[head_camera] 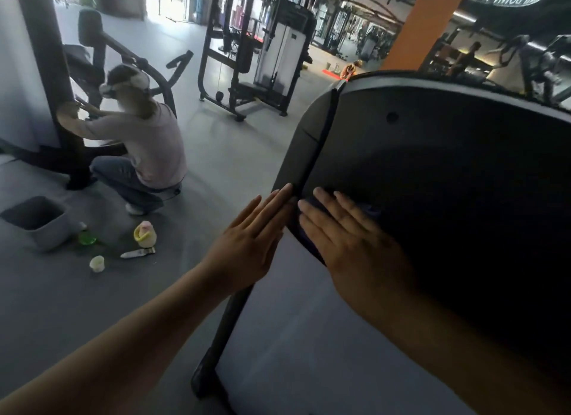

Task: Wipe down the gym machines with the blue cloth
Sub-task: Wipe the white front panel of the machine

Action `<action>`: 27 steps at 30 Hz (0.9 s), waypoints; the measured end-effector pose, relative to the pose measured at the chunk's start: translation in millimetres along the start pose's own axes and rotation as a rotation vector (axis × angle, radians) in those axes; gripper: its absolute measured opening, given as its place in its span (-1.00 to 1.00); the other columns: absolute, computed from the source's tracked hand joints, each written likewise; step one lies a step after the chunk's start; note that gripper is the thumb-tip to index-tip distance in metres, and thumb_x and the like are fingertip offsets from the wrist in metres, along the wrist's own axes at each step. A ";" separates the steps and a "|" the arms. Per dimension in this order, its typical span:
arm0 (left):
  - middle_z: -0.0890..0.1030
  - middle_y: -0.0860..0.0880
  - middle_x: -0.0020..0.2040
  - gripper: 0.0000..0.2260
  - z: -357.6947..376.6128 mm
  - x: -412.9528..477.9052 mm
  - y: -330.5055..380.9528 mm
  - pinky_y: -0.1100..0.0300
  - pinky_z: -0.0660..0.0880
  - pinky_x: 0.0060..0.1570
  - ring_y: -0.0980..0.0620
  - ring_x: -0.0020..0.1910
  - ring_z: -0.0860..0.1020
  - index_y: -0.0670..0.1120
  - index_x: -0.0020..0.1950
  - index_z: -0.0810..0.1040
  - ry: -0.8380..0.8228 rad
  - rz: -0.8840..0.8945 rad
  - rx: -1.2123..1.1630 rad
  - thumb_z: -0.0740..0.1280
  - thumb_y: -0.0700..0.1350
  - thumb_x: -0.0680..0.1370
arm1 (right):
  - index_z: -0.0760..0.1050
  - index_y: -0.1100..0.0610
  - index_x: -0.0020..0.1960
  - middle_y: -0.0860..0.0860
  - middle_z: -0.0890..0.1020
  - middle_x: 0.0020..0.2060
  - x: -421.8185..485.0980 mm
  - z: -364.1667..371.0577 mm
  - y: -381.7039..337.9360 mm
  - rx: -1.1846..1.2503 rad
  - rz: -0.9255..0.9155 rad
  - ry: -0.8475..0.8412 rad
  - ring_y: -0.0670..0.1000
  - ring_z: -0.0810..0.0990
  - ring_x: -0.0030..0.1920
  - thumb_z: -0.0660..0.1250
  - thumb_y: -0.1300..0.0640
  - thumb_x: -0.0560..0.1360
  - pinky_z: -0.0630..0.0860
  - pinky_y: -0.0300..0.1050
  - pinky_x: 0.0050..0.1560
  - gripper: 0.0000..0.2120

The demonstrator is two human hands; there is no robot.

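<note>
A large black rounded housing of a gym machine (432, 173) fills the right half of the view. My right hand (349, 238) lies flat on its lower left part, fingers straight, pressing the blue cloth (312, 207) against the surface; only dark blue edges of the cloth show around the fingers. My left hand (250, 244) rests flat with straight fingers against the housing's left edge, beside the right hand.
The machine's black leg (222, 328) slants down to the grey floor. A crouching person (145, 149) works at another machine at left. On the floor lie a grey bin (49, 229), a yellow bottle (145, 234), a green item and a small cup. A cable machine (262, 59) stands behind.
</note>
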State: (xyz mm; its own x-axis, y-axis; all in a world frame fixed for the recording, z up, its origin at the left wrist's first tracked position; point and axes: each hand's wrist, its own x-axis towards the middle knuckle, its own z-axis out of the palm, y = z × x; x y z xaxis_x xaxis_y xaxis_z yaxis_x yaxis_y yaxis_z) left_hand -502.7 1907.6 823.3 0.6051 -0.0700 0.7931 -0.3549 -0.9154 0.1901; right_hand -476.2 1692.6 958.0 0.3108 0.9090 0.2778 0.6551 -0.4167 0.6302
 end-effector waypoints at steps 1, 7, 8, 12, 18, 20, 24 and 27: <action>0.13 -0.19 0.77 -0.42 -0.9 0.6 0.5 -0.27 0.32 0.62 -0.15 0.76 0.15 -0.20 0.75 0.16 -0.003 0.004 0.009 0.29 -0.21 0.76 | 0.12 0.20 0.74 0.14 0.09 0.74 0.6 -2.5 2.0 0.018 0.043 0.019 0.21 -0.01 0.74 0.09 0.15 0.62 -0.19 0.11 0.74 -0.31; 0.00 -0.11 0.80 -0.32 1.4 -3.8 0.8 -0.21 0.25 0.67 -0.07 0.78 0.06 -0.12 0.79 0.02 -0.063 -0.024 0.028 0.30 -0.18 0.75 | -0.16 0.24 0.76 0.24 -0.15 0.74 -31.8 31.6 -35.8 -0.079 -0.087 -0.141 0.29 -0.22 0.73 -0.07 0.08 0.64 -0.42 0.17 0.63 -0.27; 0.00 -0.11 0.80 -0.33 2.8 -4.9 -0.4 -0.20 0.25 0.67 -0.07 0.78 0.06 -0.12 0.79 0.02 -0.059 -0.016 0.028 0.29 -0.18 0.76 | -0.03 0.23 0.76 0.22 -0.02 0.74 -27.0 29.4 -32.5 -0.045 -0.043 -0.100 0.27 -0.10 0.74 -0.01 0.10 0.63 -0.33 0.15 0.65 -0.28; 0.08 -0.11 0.79 -0.44 11.8 -13.8 -10.6 -0.16 0.25 0.68 -0.05 0.77 0.11 -0.14 0.78 0.12 -0.009 0.039 0.018 0.21 -0.15 0.79 | 0.06 0.20 0.75 0.15 0.07 0.74 -18.9 24.8 -23.0 0.002 0.137 0.089 0.23 -0.01 0.74 0.03 0.13 0.68 -0.09 0.18 0.74 -0.35; 0.15 -0.15 0.77 -0.46 48.3 -39.4 -35.5 -0.21 0.32 0.64 -0.14 0.76 0.15 -0.19 0.74 0.21 0.066 0.124 -0.084 0.26 -0.15 0.78 | 0.17 0.20 0.73 0.17 0.22 0.71 -23.7 80.9 -71.5 -0.168 0.057 0.063 0.23 0.13 0.72 0.00 0.06 0.72 -0.09 0.15 0.74 -0.41; 0.17 -0.15 0.77 -0.45 56.5 -40.9 -40.9 -0.23 0.34 0.63 -0.15 0.75 0.16 -0.20 0.74 0.22 0.108 0.131 -0.135 0.30 -0.17 0.77 | 0.15 0.17 0.74 0.14 0.17 0.72 -16.9 83.5 -72.1 -0.118 0.145 0.118 0.20 0.08 0.74 0.04 0.06 0.71 -0.12 0.14 0.74 -0.39; 0.16 -0.13 0.77 -0.40 65.1 -51.0 -48.1 -0.22 0.36 0.62 -0.13 0.75 0.17 -0.20 0.74 0.23 0.125 0.143 -0.205 0.36 -0.19 0.74 | 0.01 0.20 0.76 0.19 -0.01 0.75 -21.7 116.6 -107.2 -0.168 0.203 0.100 0.23 -0.07 0.75 0.09 0.02 0.78 -0.11 0.18 0.74 -0.38; 0.15 -0.11 0.78 -0.41 74.6 -60.6 -59.2 -0.22 0.35 0.62 -0.11 0.75 0.17 -0.20 0.75 0.20 0.129 0.166 -0.223 0.32 -0.17 0.75 | 0.16 0.16 0.74 0.14 0.13 0.73 -17.7 115.2 -99.1 -0.171 0.154 0.147 0.20 0.05 0.74 0.17 0.04 0.74 -0.05 0.16 0.74 -0.39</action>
State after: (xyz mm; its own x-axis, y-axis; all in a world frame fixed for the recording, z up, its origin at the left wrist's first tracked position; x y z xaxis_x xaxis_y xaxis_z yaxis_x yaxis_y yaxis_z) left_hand -465.2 1936.5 720.8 0.4350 -0.1476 0.8883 -0.5978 -0.7850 0.1623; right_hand -467.3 1716.3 807.1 0.2865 0.8327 0.4738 0.4781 -0.5528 0.6825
